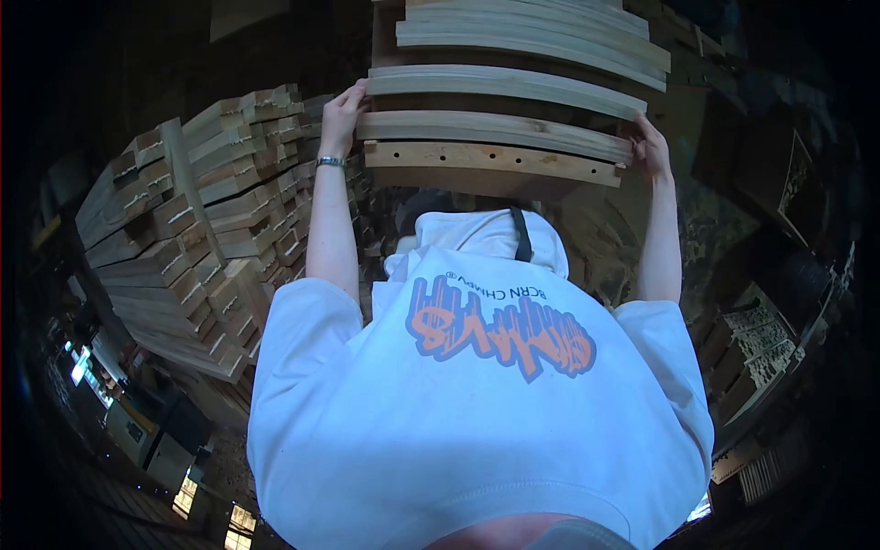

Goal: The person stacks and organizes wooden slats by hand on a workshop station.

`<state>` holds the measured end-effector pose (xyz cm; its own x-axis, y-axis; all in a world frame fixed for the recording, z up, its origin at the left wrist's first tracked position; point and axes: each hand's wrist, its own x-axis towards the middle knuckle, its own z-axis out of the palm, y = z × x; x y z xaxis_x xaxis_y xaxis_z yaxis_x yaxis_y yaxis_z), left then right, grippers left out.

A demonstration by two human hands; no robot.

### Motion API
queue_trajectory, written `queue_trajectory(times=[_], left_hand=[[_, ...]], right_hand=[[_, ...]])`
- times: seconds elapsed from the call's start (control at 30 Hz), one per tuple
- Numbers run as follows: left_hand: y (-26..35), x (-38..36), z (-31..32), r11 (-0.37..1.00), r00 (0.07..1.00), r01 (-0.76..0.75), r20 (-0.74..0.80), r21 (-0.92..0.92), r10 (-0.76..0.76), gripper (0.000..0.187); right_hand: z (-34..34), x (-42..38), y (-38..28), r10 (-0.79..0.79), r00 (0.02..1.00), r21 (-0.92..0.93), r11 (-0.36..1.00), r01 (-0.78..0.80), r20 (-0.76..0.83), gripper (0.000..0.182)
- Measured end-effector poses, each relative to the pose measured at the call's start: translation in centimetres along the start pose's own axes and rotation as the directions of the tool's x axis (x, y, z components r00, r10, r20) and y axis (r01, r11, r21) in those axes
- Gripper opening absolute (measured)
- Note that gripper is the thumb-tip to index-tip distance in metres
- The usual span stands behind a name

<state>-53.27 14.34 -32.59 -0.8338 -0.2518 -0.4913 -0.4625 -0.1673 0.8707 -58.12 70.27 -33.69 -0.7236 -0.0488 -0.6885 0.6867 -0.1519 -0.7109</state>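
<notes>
Several pale wooden strips lie side by side across the upper middle. My left hand (343, 115) has its fingers closed at the left end of one strip (504, 84). At that strip's right end is my right hand (651, 147), its fingertips on the wood and its palm beside the end of a nearer strip (495, 130). Nearest to my body is a wooden bar (477, 158) with a row of dark holes. The undersides of the strips and some of my fingertips are hidden.
A tall stack of wooden pieces (183, 238) with rough pale ends stands at the left. More strips (532, 41) lie beyond the held one. At the lower right is another wood pile (756, 339). Shavings (706, 225) cover the floor on the right.
</notes>
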Motion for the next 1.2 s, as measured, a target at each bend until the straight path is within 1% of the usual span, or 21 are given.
queue_trajectory(times=[0.03,0.1,0.13,0.23,0.3,0.33,0.43,0.5,0.57,0.6,0.63,0.67,0.73,0.8,0.83,0.87,0.9,0.97,1.03,1.13,1.2], left_hand=[[0.3,0.3,0.4,1.0,1.0,-0.002,0.006,0.0,0.002,0.044],[1.1,0.7,1.0,0.883,0.978,-0.11,-0.11,0.455,0.178,0.042],[0.9,0.9,0.6,0.881,0.976,-0.119,-0.109,0.458,0.188,0.042],[-0.5,0.4,-1.1,0.957,0.99,-0.015,-0.127,0.289,0.054,0.04],[-1.1,-1.0,-1.2,1.0,0.998,0.009,-0.063,-0.006,-0.009,0.04],[-1.0,-1.0,-1.6,0.992,0.993,0.112,-0.019,-0.064,-0.113,0.045],[0.2,0.1,-1.7,0.973,0.973,0.191,0.154,-0.131,-0.17,0.055],[0.3,0.8,-1.6,0.985,0.98,0.157,0.133,-0.071,-0.146,0.061],[-0.5,3.0,-2.4,0.926,0.928,0.37,0.086,-0.078,-0.363,0.063],[-0.7,4.3,-2.5,0.928,0.928,0.372,0.016,-0.001,-0.371,0.058],[0.6,4.6,-1.4,0.928,0.928,0.373,0.01,-0.004,-0.373,0.058],[1.9,5.2,-0.1,0.968,0.984,0.175,-0.072,0.178,-0.165,0.055],[3.2,6.8,2.6,0.879,0.961,-0.184,-0.109,0.441,0.256,0.049],[4.1,6.8,4.2,0.805,0.964,-0.125,-0.121,0.579,0.237,0.048],[4.8,6.6,4.6,0.717,0.964,-0.059,-0.147,0.695,0.222,0.048],[5.6,6.3,4.6,0.787,0.979,0.039,-0.183,0.615,0.095,0.045],[4.7,6.2,3.8,0.785,0.979,0.038,-0.181,0.618,0.095,0.045],[2.2,6.6,1.6,0.97,0.98,-0.051,-0.175,0.238,0.095,0.04],[1.9,4.7,0.4,0.976,0.989,-0.019,-0.139,0.215,0.05,0.038],[0.8,2.1,-0.3,0.979,0.993,-0.034,-0.102,0.202,0.056,0.039],[0.7,1.7,-0.2,0.99,0.997,0.072,0.038,-0.125,-0.068,0.044]], right_hand=[[0.4,0.0,-0.3,-0.143,0.984,-0.11,0.985,0.131,-0.104,0.044],[0.5,0.0,-0.7,-0.131,0.991,-0.082,0.989,0.127,-0.039,0.042],[0.3,0.0,-0.7,-0.073,0.996,-0.192,0.98,0.061,-0.057,0.05],[0.8,-1.5,-0.8,-0.02,0.997,-0.311,0.95,-0.005,-0.075,0.056],[0.6,-3.1,-0.7,0.025,0.997,-0.313,0.95,-0.001,0.072,0.056],[0.1,-2.8,-0.1,0.038,0.995,-0.278,0.961,-0.012,0.088,0.053],[-0.1,-2.5,-0.6,0.122,0.988,-0.362,0.929,-0.082,0.091,0.05],[0.0,-2.1,-1.7,0.09,0.989,-0.366,0.93,-0.041,0.119,0.051],[-0.8,-0.4,-3.7,0.309,0.948,-0.415,0.874,-0.252,0.076,0.057],[-0.4,1.1,-3.9,0.045,0.992,-0.296,0.952,-0.079,-0.12,0.057],[-0.5,3.0,-4.8,-0.174,0.973,-0.093,0.983,0.161,-0.154,0.057],[-0.7,4.4,-5.5,-0.252,0.949,-0.157,0.962,0.224,-0.188,0.058],[0.1,5.7,-6.9,-0.33,0.917,-0.214,0.935,0.285,-0.223,0.06],[1.0,6.1,-7.2,-0.24,0.937,-0.552,0.831,0.064,-0.253,0.059],[2.0,5.3,-7.1,-0.242,0.937,-0.553,0.831,0.065,-0.253,0.059],[3.0,4.0,-6.6,-0.275,0.939,-0.524,0.842,0.131,-0.208,0.059],[3.7,3.2,-6.2,-0.308,0.937,-0.487,0.852,0.194,-0.167,0.06],[3.0,3.1,-5.0,-0.29,0.938,-0.487,0.857,0.167,-0.188,0.063],[3.1,1.3,-4.8,-0.182,0.981,-0.455,0.88,0.135,-0.062,0.06],[1.2,1.3,-1.9,-0.211,0.975,-0.433,0.887,0.161,-0.068,0.055],[2.9,-0.7,-3.1,-0.187,0.981,-0.348,0.924,0.159,-0.049,0.051]])
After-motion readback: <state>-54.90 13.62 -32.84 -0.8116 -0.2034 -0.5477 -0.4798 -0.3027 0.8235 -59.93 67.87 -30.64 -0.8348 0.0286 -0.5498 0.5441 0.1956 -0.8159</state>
